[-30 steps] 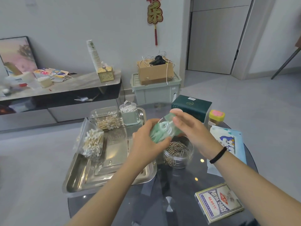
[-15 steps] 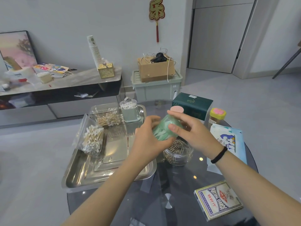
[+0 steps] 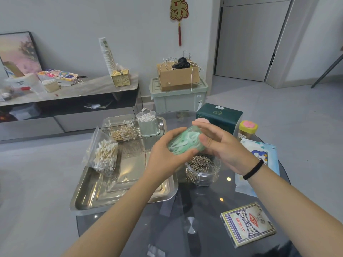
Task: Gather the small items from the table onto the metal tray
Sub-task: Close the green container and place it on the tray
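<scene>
My left hand (image 3: 167, 154) grips a clear green pack of floss picks (image 3: 185, 143) above the right edge of the metal tray (image 3: 89, 199). My right hand (image 3: 222, 147) is at the pack's right end, thumb on it and fingers spread. On the tray lie a bag of cotton swabs (image 3: 104, 154), a clear box of swabs (image 3: 120, 127), a green swab holder (image 3: 148, 124) and a flat clear lid (image 3: 130, 169). A clear tub of paper clips (image 3: 202, 169) stands on the glass table just below my hands.
On the round glass table (image 3: 185, 229) are a deck of playing cards (image 3: 247, 223), a blue packet with a penguin (image 3: 259, 158), a dark green box (image 3: 220, 115) and a yellow-lidded jar (image 3: 247, 128). A low sideboard and a storage bin stand behind.
The floss pick pack has moved slightly left toward the tray and sits more fully in my left hand. My right hand's fingers have loosened and spread at its end.
</scene>
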Motion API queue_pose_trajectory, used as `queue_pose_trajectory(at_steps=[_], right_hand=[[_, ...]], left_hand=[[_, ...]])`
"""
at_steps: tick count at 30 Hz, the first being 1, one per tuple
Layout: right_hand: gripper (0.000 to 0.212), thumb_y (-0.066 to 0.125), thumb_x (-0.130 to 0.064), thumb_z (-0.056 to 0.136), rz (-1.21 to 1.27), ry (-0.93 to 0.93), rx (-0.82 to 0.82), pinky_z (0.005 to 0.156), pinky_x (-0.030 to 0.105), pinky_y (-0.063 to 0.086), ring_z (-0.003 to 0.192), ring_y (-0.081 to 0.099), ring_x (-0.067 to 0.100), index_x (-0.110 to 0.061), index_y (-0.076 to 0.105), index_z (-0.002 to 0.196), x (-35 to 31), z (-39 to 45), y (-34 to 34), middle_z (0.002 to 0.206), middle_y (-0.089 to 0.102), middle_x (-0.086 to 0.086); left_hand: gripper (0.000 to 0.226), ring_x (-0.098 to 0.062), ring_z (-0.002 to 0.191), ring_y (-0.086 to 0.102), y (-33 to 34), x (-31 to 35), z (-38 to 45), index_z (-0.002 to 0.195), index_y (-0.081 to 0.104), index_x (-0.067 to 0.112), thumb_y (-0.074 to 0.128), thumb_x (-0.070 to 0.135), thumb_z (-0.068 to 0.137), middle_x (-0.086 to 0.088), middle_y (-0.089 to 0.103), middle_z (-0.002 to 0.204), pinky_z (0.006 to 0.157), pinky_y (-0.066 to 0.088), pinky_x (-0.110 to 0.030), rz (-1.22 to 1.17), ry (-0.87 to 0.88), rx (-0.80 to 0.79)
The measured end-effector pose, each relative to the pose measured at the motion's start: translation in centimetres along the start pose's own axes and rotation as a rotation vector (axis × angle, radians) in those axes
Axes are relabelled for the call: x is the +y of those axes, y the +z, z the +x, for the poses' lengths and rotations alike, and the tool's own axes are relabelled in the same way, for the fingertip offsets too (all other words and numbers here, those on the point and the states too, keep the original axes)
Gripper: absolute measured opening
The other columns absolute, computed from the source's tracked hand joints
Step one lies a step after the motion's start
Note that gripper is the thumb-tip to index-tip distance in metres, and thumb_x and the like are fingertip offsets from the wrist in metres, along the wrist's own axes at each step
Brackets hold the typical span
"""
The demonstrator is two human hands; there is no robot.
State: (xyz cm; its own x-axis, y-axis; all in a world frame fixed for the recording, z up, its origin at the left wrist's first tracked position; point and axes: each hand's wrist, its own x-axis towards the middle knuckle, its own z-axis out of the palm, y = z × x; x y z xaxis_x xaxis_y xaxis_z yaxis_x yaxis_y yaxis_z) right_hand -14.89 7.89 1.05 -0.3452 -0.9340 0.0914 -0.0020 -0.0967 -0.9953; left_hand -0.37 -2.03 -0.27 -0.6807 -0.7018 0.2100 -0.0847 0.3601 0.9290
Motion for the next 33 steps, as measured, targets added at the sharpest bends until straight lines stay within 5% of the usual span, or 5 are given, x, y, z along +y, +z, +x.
queue_pose_trajectory(at_steps=[9, 14, 21, 33], right_hand=[[0.05, 0.055, -0.031, 0.078, 0.017, -0.01, 0.056, 0.081, 0.033, 0.058, 0.105, 0.064, 0.02, -0.016, 0.053, 0.126, -0.3, 0.0, -0.1, 0.121, 0.06, 0.008], [0.049, 0.055, -0.033, 0.077, 0.041, 0.022, 0.028, 0.089, 0.046, 0.054, 0.108, 0.062, 0.024, -0.018, 0.053, 0.123, -0.2, -0.2, 0.7, 0.121, 0.06, 0.009], [0.047, 0.056, -0.036, 0.076, 0.031, -0.006, 0.03, 0.091, 0.043, 0.054, 0.104, 0.066, 0.02, -0.025, 0.054, 0.121, 0.2, -0.1, 1.2, 0.098, 0.069, -0.009], [0.055, 0.055, -0.03, 0.079, 0.195, 0.083, -0.043, 0.085, 0.027, 0.056, 0.115, 0.061, 0.024, -0.021, 0.05, 0.132, 0.1, 0.2, 1.4, 0.128, 0.059, 0.011]], left_hand=[[0.06, -0.012, 0.103, 0.066, 0.2, 0.0, -0.1, 0.113, 0.061, 0.035, 0.079, 0.037, 0.056, 0.006, 0.067, 0.11, 0.093, 0.054, -0.038, -0.038, 0.026, -0.004], [0.062, -0.014, 0.103, 0.065, 0.0, -0.2, 0.0, 0.114, 0.061, 0.033, 0.08, 0.038, 0.056, 0.005, 0.066, 0.11, 0.091, 0.055, -0.04, -0.059, 0.024, 0.002], [0.065, -0.016, 0.106, 0.064, 0.0, -0.6, 0.1, 0.119, 0.06, 0.032, 0.08, 0.039, 0.058, 0.003, 0.065, 0.115, 0.091, 0.055, -0.043, -0.06, 0.012, -0.002], [0.066, -0.011, 0.106, 0.063, -0.4, -0.2, 0.5, 0.125, 0.056, 0.027, 0.077, 0.042, 0.064, 0.005, 0.064, 0.116, 0.093, 0.054, -0.04, 0.059, 0.028, -0.082]])
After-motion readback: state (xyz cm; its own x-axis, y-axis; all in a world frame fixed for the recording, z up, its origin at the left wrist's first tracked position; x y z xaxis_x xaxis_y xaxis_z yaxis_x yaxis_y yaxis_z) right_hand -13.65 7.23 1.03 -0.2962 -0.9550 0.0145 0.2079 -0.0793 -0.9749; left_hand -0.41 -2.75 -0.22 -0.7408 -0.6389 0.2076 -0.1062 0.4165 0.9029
